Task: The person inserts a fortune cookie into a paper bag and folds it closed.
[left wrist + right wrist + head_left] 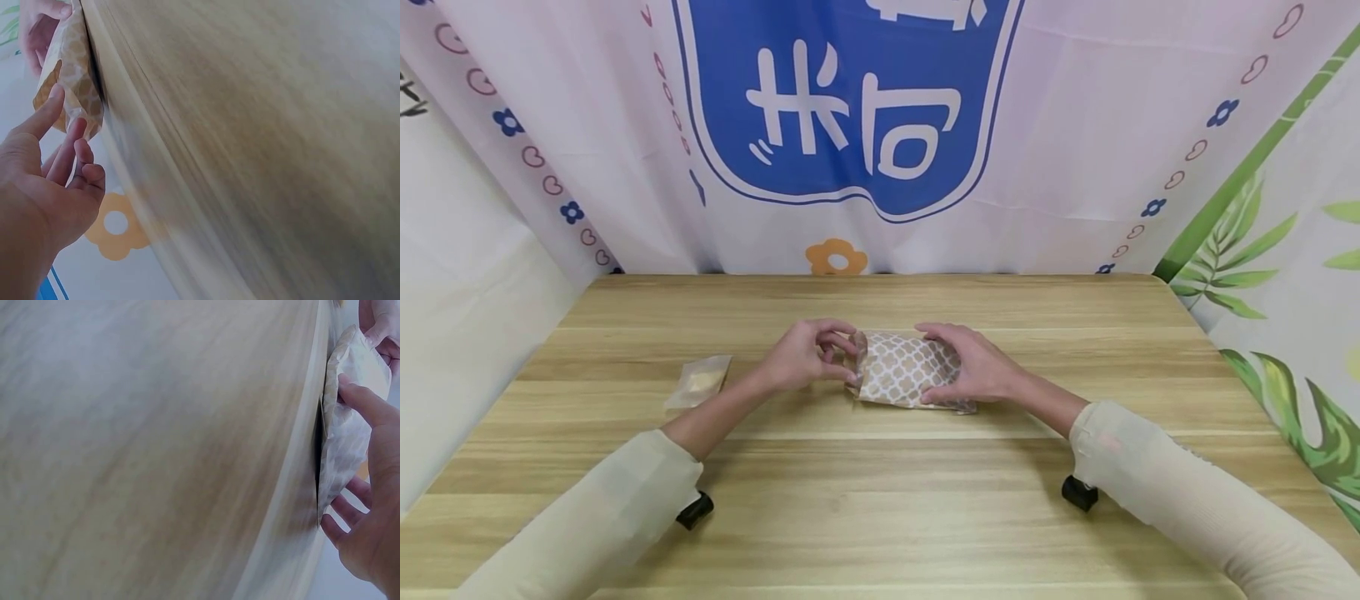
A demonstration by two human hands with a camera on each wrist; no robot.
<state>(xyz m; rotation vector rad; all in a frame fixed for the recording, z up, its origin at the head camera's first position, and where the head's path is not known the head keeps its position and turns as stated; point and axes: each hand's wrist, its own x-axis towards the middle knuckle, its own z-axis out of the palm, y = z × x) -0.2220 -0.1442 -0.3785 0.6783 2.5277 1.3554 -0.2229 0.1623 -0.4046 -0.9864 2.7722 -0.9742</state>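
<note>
A curtained booth: wood-grain table (880,517) against a printed hanging (1075,150) with blue emblem (850,62).

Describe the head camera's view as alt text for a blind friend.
A clear-wrapped patterned packet is held at a wooden table, with the person's left-hand grip at its left end and right-hand grip around its right end. A small translucent pouch lies farther left; behind hangs a pale cloth with a blue emblem.

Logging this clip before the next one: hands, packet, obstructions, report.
Left hand holds left end of patterned packet. Right hand grips right end. Translucent pouch off left, apart from packet; nothing apparent in the way.
</note>
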